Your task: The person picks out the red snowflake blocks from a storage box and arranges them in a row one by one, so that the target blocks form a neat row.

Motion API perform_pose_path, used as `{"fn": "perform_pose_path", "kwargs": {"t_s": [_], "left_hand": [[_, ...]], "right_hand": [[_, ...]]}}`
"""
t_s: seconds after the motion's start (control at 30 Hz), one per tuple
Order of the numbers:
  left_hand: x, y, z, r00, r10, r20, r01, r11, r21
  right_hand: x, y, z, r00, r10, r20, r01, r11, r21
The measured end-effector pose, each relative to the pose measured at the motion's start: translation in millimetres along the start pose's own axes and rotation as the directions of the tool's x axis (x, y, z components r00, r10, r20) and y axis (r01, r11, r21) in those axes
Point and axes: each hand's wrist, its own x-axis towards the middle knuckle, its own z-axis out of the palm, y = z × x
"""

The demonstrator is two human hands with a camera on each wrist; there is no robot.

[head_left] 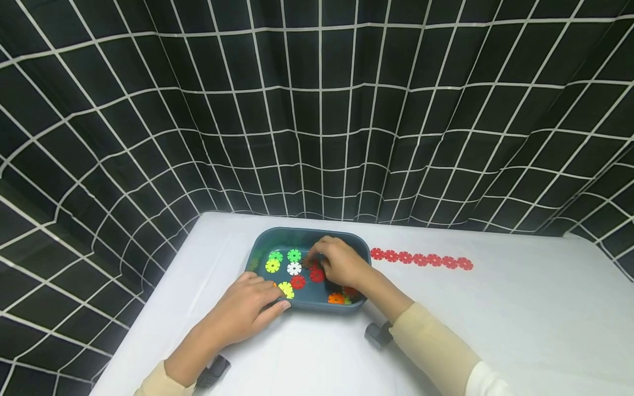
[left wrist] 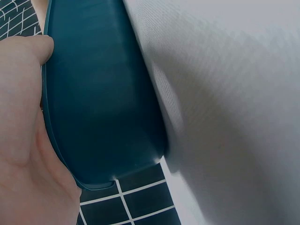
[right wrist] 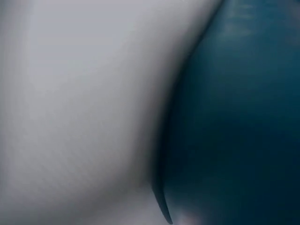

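While white cloth [head_left: 495, 319] bears the tray [head_left: 317, 306], black fabric [head_left: 342, 118] — gridded — hangs behind.

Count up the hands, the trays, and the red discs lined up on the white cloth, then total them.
Left hand plus right hand: 2
Tray: 1
Red discs in the row: 7
Total: 10

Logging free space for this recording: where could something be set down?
Widest bare white cloth: right of the right forearm, below the row of red pieces. Smaller patches: left of the tray, and before it between right and left forearm. The tray is crowded: loose pieces and right hand inside, left hand gripping its near-left rim.
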Motion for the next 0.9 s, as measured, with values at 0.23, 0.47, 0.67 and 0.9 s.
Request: {"fn": "perform_pose_path", "kwargs": {"t_s": [0.23,0.47,0.67,0.9], "left_hand": [[-0.1,0.2,-0.6,1.0,-0.006,0.005,0.006,1.0,0.002],[1.4,0.9,0.7,1.0,0.003,-0.008,-0.003,1.0,-0.002],[3.2,0.9,1.4,1.0,0.008,-0.009,-0.008,1.0,0.005],[1.7,0.2,0.6,1.0,0.003,-0.005,-0.003,1.0,-0.002]], "right_hand": [[5.8,1,2,0.996,0.01,0.09,-0.003,0.997,-0.075],[8.0,9,-7,0.994,0.111,0.017,-0.112,0.993,0.049],[3.3,9,-24,0.992,0.117,0.041,-0.118,0.992,0.043],[-3.0,4,-25,0.977,0.12,0.174,-0.104,0.989,-0.101]]}}
